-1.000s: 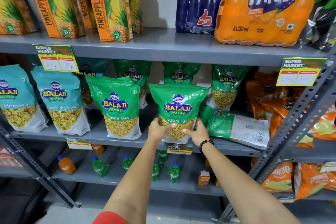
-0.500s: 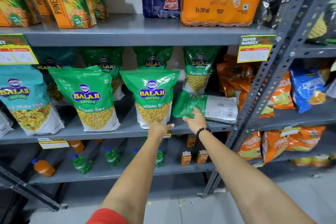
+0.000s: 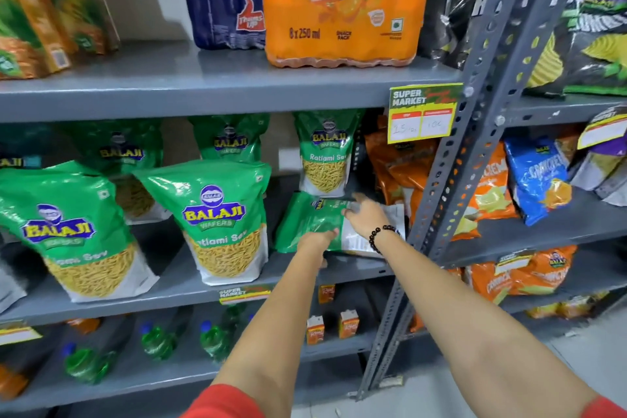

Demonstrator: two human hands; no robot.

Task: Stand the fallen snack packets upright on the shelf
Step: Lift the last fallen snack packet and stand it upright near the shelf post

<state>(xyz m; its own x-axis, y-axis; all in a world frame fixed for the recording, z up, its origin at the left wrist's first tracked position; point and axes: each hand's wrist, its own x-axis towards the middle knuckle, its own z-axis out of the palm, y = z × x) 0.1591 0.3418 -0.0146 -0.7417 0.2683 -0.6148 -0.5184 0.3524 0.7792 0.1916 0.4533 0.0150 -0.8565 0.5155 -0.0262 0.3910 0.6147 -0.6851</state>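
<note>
A green Balaji Ratlami Sev packet [image 3: 307,219] lies flat on its side at the right end of the grey middle shelf [image 3: 176,288]. My left hand [image 3: 317,241] rests on its lower front edge. My right hand [image 3: 364,214], with a black bead bracelet at the wrist, lies on top of the packet near its white back label. Whether either hand grips the packet is not clear. To the left, two green packets [image 3: 220,220] [image 3: 74,234] stand upright at the shelf front. Further green packets [image 3: 324,153] stand upright behind.
A slotted grey upright post [image 3: 451,187] stands just right of the fallen packet. Orange snack bags [image 3: 397,166] fill the corner behind it. A Fanta pack [image 3: 342,3] and juice cartons sit on the shelf above. Small bottles [image 3: 156,343] are on the shelf below.
Both hands left the upright middle packet and moved right onto the fallen packet. The view swung right and came closer to the shelf.
</note>
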